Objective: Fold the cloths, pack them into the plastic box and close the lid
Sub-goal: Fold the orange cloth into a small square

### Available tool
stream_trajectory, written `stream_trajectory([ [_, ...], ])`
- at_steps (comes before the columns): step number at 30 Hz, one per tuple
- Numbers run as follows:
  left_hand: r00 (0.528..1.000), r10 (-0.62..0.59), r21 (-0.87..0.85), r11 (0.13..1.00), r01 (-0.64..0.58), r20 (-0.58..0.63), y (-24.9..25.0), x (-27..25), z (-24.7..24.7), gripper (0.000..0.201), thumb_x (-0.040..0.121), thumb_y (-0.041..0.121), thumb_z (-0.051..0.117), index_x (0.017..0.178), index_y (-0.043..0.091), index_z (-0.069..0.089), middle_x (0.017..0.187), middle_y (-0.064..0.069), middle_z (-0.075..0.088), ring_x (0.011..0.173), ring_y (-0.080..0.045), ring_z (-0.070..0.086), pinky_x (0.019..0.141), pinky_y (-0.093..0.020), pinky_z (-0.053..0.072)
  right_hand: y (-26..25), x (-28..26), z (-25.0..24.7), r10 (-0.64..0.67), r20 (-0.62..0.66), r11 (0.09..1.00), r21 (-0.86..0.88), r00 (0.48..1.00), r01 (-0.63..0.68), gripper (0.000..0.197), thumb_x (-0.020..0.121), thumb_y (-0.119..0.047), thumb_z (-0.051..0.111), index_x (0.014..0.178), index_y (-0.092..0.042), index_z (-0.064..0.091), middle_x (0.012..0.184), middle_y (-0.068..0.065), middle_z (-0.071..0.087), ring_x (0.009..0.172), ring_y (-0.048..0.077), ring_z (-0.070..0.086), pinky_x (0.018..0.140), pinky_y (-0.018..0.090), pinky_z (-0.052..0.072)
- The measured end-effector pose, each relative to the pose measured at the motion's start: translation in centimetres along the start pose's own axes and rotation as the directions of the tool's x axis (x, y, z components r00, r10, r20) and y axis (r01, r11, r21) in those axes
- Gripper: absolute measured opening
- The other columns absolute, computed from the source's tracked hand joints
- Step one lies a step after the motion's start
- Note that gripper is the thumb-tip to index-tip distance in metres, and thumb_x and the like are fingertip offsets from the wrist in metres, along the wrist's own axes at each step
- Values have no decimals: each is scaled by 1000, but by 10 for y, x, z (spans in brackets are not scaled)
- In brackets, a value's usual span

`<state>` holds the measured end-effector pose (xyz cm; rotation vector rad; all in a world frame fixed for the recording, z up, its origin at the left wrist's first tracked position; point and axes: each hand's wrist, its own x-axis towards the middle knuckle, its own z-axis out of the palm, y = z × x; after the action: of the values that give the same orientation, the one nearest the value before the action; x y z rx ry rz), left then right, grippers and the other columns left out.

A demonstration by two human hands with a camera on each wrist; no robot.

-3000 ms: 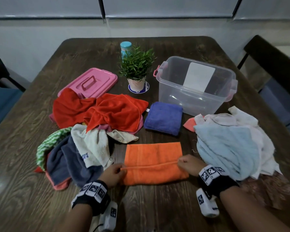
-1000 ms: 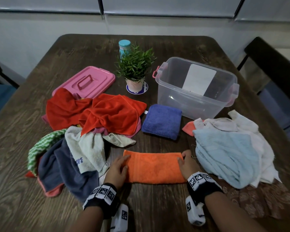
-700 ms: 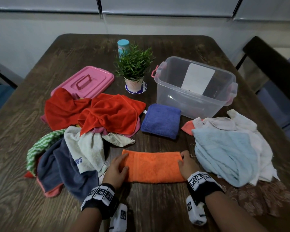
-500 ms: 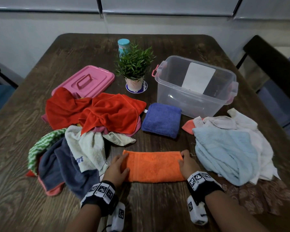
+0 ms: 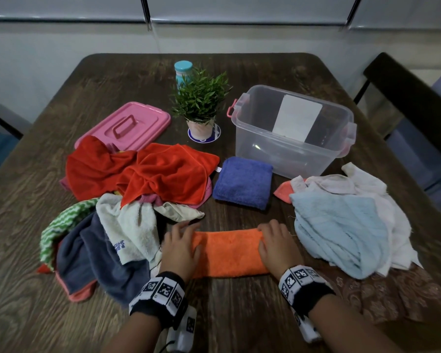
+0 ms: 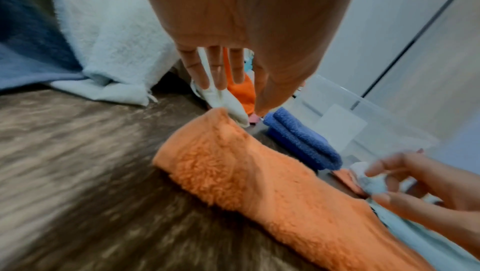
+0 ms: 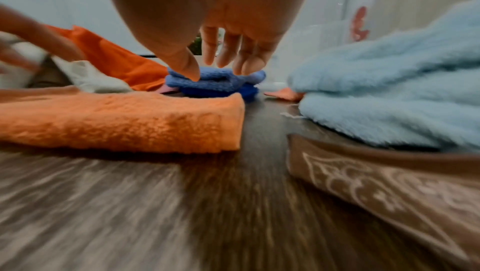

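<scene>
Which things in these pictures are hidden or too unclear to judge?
- Pink lid: head view, its near edge lies under the red cloth.
- Cloths low in the left pile: head view, covered by those on top.
- Left hand and right hand on the orange cloth: wrist views are motion-blurred, so contact is unclear.
- White label on the plastic box: print too small.

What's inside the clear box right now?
No cloths show inside the plastic box. Through its clear walls only a white label shows, and whether that sits inside or on the outside wall I cannot tell. The folded blue cloth lies outside, in front of it.
</scene>
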<state>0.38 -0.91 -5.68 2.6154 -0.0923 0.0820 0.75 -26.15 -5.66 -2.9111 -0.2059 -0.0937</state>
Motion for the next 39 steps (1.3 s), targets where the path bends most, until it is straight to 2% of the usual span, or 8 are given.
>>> stream_trajectory([
  [4, 941, 286, -7, 957, -289, 183, 19, -3, 23, 51, 84, 33, 38, 129, 17, 55, 136, -12, 52, 110, -38, 55, 95, -47, 48, -29, -4, 13, -244, 132, 968, -19, 961, 249, 34, 75, -31, 41, 97, -21, 66, 101, 0, 61, 84, 19, 62, 69, 28, 55],
  [7, 882, 200, 97, 959, -265, 426, 23, -12, 47, 61, 98, 33, 31, 153, 19, 10, 161, 2, 2, 147, -27, 9, 119, -38, 8, -41, -16, 31, -244, 336, 963, -24, 909, 268, 50, 79, -43, 36, 109, -20, 69, 123, 1, 64, 108, 21, 65, 87, 31, 55],
  [9, 901, 208, 142, 950, -279, 380, 14, -19, 57, 70, 97, 36, 34, 151, 22, -8, 157, 8, -18, 148, -23, -2, 117, -35, 0, -37, -26, 40, -211, 408, 966, -51, 888, 253, 60, 80, -52, 36, 125, -19, 60, 139, 3, 54, 127, 26, 52, 105, 37, 37],
  [13, 882, 265, 187, 915, -358, 389, -6, -28, 64, 77, 89, 53, 34, 153, 24, 4, 161, 1, -4, 148, -23, -3, 113, -41, 5, -22, -36, 40, -196, 456, 960, -93, 868, 265, 72, 87, -65, 32, 146, -23, 36, 154, 2, 33, 139, 31, 26, 113, 41, 9],
  [18, 909, 183, 216, 936, -277, 373, -10, -29, 60, 72, 94, 66, 13, 153, 25, 8, 161, 2, 4, 148, -22, -4, 113, -47, 5, -11, -35, 42, -80, 486, 982, -113, 870, 153, 83, 89, -77, 19, 151, -23, 29, 158, 5, 25, 144, 30, 11, 112, 45, 8],
  [25, 920, 66, 268, 947, -180, 387, -21, -30, 58, 88, 84, 80, 19, 151, 24, 23, 158, 4, 23, 144, -28, 14, 111, -49, 4, 7, -30, 43, 65, 500, 992, -125, 863, -2, 86, 87, -78, 17, 154, -23, 13, 158, 5, 21, 146, 28, 7, 111, 47, 1],
  [33, 921, 65, 253, 952, -173, 384, -22, -30, 60, 90, 83, 81, 19, 153, 25, 10, 155, 4, 29, 143, -28, 16, 110, -50, 1, 8, -28, 43, 61, 468, 994, -104, 881, -13, 91, 83, -82, 16, 149, -20, 28, 157, 1, 25, 145, 22, 6, 111, 48, 1],
  [39, 937, 96, 262, 946, -191, 336, -24, -30, 58, 80, 90, 74, 17, 153, 25, 14, 159, 1, 17, 146, -26, 8, 111, -46, 3, 5, -18, 31, 81, 504, 994, -106, 860, -31, 116, 52, -96, -10, 143, -27, -28, 147, -2, -42, 135, 22, -42, 104, 47, -29],
])
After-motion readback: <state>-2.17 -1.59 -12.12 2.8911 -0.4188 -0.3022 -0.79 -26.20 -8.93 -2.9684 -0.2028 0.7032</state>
